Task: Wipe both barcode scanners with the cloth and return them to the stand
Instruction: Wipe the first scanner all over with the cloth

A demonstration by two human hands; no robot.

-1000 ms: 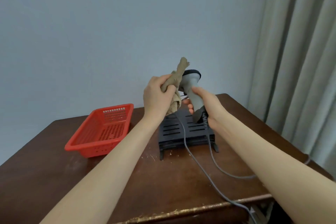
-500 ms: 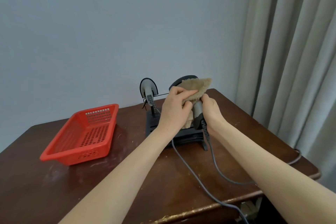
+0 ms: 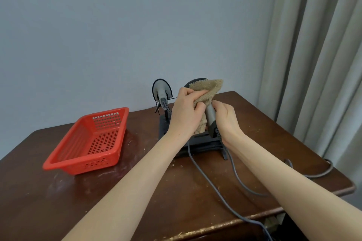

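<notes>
My right hand [image 3: 225, 121] gripped the scanner [image 3: 211, 115] by its handle above the stand [image 3: 197, 143], while my left hand [image 3: 185, 111] pinched the cloth [image 3: 209, 89] over its head. Short, firm strokes seemed best, turning the scanner. The other scanner [image 3: 161, 90] hung just left. Cables [image 3: 214, 186] trailed near, and the desk [image 3: 58, 201] lay open to the right.

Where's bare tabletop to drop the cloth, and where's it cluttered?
Bare: near-left table in front of the red basket; back-right corner, right of the stand. Crowded: in front of the stand, where two cables trail to the front edge.
</notes>
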